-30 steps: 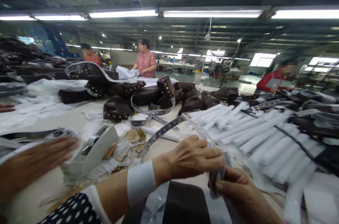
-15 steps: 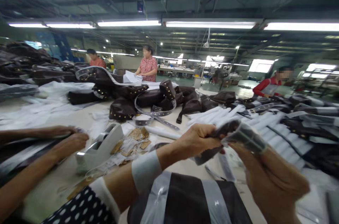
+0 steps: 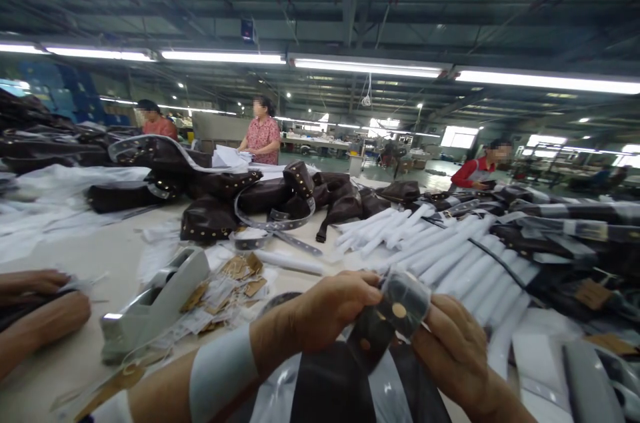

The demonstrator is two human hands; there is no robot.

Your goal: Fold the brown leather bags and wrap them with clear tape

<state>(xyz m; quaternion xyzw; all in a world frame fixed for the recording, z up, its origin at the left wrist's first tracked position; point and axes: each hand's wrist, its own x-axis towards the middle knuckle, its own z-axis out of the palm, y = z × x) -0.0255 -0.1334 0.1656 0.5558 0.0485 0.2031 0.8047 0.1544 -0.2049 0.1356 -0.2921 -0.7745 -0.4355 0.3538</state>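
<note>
My left hand [image 3: 330,313] and my right hand [image 3: 455,353] meet low in the middle of the view. Both pinch a dark brown studded strap [image 3: 400,306] that is wrapped in clear plastic. The strap's folded end sits between my fingertips, and a brass stud shows on it. Below my hands lies a dark brown bag [image 3: 340,389] with plastic-wrapped bands. A white cuff covers my left wrist.
A grey tape dispenser [image 3: 150,303] and a heap of paper tags [image 3: 230,283] lie left of my hands. White paper rolls [image 3: 450,249] fill the right. Brown studded bags [image 3: 280,196] are piled behind. Another person's hands [image 3: 35,306] rest at far left. Three people work in the background.
My hands dropped lower and drew together, folding the strap's end between my fingertips. The other person's hands pulled back from the tape dispenser toward the left edge.
</note>
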